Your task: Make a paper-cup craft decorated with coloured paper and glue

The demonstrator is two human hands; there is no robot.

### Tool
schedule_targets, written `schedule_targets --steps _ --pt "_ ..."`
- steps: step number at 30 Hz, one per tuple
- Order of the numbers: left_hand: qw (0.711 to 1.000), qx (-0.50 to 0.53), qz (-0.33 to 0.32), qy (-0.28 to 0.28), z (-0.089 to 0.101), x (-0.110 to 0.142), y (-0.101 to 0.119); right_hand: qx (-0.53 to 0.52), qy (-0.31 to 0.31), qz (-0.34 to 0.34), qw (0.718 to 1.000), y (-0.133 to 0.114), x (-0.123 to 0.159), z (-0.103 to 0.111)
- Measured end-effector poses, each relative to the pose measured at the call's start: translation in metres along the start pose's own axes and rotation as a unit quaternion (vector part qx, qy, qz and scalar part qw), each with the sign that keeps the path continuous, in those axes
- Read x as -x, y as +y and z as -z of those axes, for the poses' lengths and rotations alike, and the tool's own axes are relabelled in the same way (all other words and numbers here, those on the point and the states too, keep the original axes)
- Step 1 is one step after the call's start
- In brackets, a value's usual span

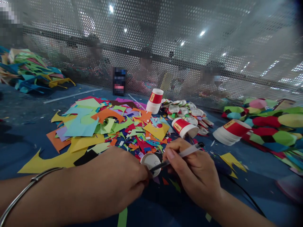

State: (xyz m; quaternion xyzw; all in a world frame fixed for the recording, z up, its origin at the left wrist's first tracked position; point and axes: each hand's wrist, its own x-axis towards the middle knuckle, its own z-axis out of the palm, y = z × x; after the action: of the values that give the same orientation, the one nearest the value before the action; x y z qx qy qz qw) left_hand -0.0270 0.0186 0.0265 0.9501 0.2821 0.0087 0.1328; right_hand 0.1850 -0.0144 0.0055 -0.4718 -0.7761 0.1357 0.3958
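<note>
My left hand (115, 181) is closed around a small white paper cup (151, 161), holding it on its side just above the blue table (28, 110); a thin metal bangle sits on that wrist. My right hand (194, 171) pinches a clear-barrelled pen (182, 154), whose dark tip rests on the cup's white round bottom. Both hands meet at the cup, in front of a heap of coloured paper scraps (113, 129).
Red-and-white paper cups lie behind: an upright stack (155, 101), a tipped one (184, 127) and a lying stack (232, 130). Folded coloured paper pieces (270, 126) pile up at the right, more paper (28, 71) at the far left. A perforated metal screen (165, 47) closes off the back, with people behind it.
</note>
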Motion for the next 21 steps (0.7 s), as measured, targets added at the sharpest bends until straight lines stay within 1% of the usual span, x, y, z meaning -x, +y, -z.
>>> schedule_targets --steps 7,15,21 --pt "1.000 0.016 -0.005 0.003 -0.0004 -0.0006 -0.0030 -0.001 0.014 0.001 1.000 -0.0004 -0.0014 -0.0002" --pt "1.000 0.020 -0.004 -0.017 0.0055 -0.0008 0.0003 0.010 -0.008 0.011 1.000 -0.0004 -0.0007 0.0018" --pt "1.000 0.013 0.009 -0.021 0.0072 -0.0010 0.0011 0.008 -0.008 0.013 1.000 0.0007 0.0010 0.0021"
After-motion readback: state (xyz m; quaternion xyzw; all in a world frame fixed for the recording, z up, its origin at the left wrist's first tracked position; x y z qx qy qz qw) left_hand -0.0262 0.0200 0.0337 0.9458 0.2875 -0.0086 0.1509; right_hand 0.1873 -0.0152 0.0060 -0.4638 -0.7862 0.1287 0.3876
